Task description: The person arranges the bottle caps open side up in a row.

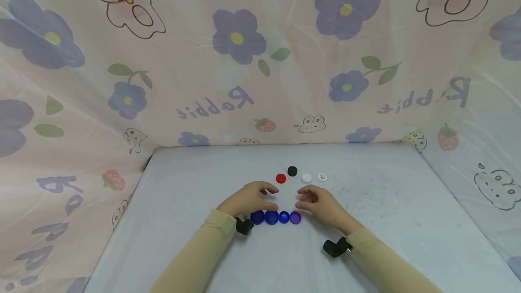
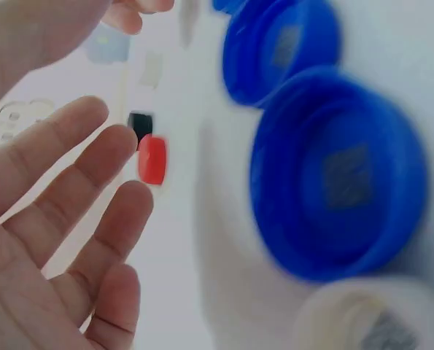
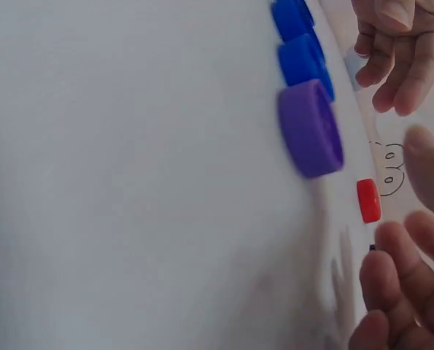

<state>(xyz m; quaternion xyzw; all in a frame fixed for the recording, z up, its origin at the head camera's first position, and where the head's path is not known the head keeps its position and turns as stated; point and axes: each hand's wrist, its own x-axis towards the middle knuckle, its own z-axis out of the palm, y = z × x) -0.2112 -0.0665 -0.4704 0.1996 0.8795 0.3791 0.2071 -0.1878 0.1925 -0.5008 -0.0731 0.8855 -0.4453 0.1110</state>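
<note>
My left hand (image 1: 249, 199) hovers over the left part of a row of bottle caps, its fingers loosely bent and holding nothing. Two larger blue caps (image 1: 271, 217), a smaller blue cap (image 1: 284, 217) and a purple cap (image 1: 295, 217) make up the row, hollow side up. A whitish cap (image 2: 362, 321) at the row's left end shows in the left wrist view. Facing it, my right hand (image 1: 323, 207) is held just beyond the purple cap, fingers relaxed, nothing in them. The two hands are apart.
Farther back lie a red cap (image 1: 281, 178), a black cap (image 1: 292, 171), a plain white cap (image 1: 306, 178) and a white cap with dark print (image 1: 322, 177). The white tabletop (image 1: 386, 202) is bordered by a patterned curtain (image 1: 285, 80).
</note>
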